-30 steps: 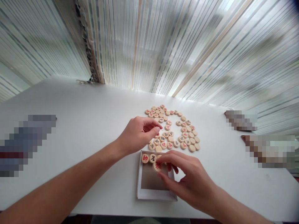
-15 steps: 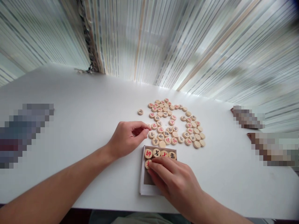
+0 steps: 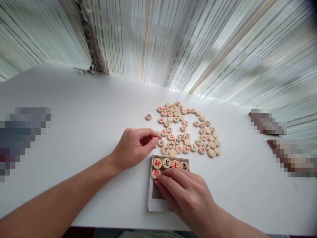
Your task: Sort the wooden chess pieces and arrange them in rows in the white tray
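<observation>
My right hand (image 3: 189,186) is over a small open box (image 3: 150,195), thumb and fingertips closed at the right edge of a red-marked Chinese chess piece (image 3: 156,173). This piece sits at the left of the second row. Above it, the top row holds a red-marked piece (image 3: 157,163), a black-marked one (image 3: 166,163) and others; my fingers partly cover the row. My left hand (image 3: 135,145) rests beside the loose chess pieces (image 3: 170,144), thumb and index finger pinched together. Whether anything is between those fingertips cannot be seen.
Many round pieces, some face down, spread over the white table (image 3: 99,109) beyond the box. A single piece (image 3: 148,116) lies apart on their left. Blurred-out items stand at the left (image 3: 22,138) and right (image 3: 292,158). A striped curtain (image 3: 158,43) hangs behind the table.
My right fingertips have shifted slightly off the red-marked piece, so more of its character shows. The left hand keeps its pinch in the same place. The view has moved a little.
</observation>
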Motion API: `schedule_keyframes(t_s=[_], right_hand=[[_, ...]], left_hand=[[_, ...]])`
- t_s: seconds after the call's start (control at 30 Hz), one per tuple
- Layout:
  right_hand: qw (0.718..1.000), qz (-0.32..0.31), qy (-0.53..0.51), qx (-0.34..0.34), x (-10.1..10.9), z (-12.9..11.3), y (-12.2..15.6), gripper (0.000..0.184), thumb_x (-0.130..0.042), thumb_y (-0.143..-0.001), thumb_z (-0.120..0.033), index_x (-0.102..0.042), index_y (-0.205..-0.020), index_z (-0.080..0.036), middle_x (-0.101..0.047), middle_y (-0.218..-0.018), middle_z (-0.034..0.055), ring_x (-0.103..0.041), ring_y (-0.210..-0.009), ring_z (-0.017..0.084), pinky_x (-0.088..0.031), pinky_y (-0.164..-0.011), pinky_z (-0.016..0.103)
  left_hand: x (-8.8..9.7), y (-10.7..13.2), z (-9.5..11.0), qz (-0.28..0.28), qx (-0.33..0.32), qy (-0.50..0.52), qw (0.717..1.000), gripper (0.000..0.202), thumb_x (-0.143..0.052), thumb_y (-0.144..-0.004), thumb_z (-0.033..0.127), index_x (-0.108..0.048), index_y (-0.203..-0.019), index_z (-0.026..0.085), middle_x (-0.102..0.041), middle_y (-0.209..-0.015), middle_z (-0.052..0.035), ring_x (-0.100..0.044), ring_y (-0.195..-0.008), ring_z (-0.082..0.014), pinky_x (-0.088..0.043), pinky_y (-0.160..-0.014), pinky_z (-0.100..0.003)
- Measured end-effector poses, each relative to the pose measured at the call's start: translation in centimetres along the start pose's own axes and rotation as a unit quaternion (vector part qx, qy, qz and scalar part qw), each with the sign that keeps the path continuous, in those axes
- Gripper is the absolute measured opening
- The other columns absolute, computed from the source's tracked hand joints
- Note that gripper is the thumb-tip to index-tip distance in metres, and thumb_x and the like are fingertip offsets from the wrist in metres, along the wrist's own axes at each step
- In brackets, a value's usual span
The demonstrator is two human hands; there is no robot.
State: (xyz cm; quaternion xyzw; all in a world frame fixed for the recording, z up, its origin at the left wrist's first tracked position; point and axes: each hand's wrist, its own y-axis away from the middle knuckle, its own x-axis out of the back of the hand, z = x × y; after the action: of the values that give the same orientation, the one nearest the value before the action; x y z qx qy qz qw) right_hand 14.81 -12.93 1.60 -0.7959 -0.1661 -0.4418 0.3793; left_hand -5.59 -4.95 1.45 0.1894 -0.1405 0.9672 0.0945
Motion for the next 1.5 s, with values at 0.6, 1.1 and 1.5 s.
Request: schedule_keyframes(t_s=[0.6, 1.1, 1.5], right_hand=[[0.999, 0.016, 0.029, 0.001, -0.2, 0.1, -0.2, 0.017, -0.062, -0.103, -0.015, -0.078, -0.104, -0.012, -0.064, -0.07, 0.0031, -0.054, -0.057, 0.017, -0.04, -0.053, 0.033], [0.997, 0.026, -0.044, -0.058, 5.1, 2.9, -0.9, 0.014, -0.067, -0.099, -0.013, -0.079, -0.104, -0.017, -0.066, -0.068, -0.0009, -0.053, -0.051, 0.009, -0.04, -0.051, 0.024], [0.946, 0.207, -0.103, -0.228, 3.9, 12.6, -4.0, 0.029, -0.067, -0.098, -0.041, -0.08, -0.087, -0.018, -0.072, -0.066, 0.0028, -0.063, -0.058, 0.016, -0.048, -0.057, 0.028]], left_hand=[[-0.1, -0.1, -0.2, 0.003, 0.005, 0.005, 1.0, 0.02, -0.066, -0.092, 0.026, -0.083, -0.092, 0.014, -0.078, -0.071, -0.0021, -0.07, -0.059, -0.0136, -0.055, -0.058, -0.022], [0.2, -1.2, -0.1, 0.081, 0.022, 0.083, 0.993, 0.02, -0.07, -0.089, 0.027, -0.081, -0.092, 0.011, -0.075, -0.067, -0.0036, -0.064, -0.055, -0.0122, -0.053, -0.052, -0.022], [-0.1, -9.8, 3.3, 0.31, 0.052, 0.313, 0.896, 0.015, -0.06, -0.085, 0.024, -0.072, -0.088, 0.016, -0.068, -0.072, -0.0019, -0.057, -0.054, -0.0102, -0.042, -0.047, -0.02]])
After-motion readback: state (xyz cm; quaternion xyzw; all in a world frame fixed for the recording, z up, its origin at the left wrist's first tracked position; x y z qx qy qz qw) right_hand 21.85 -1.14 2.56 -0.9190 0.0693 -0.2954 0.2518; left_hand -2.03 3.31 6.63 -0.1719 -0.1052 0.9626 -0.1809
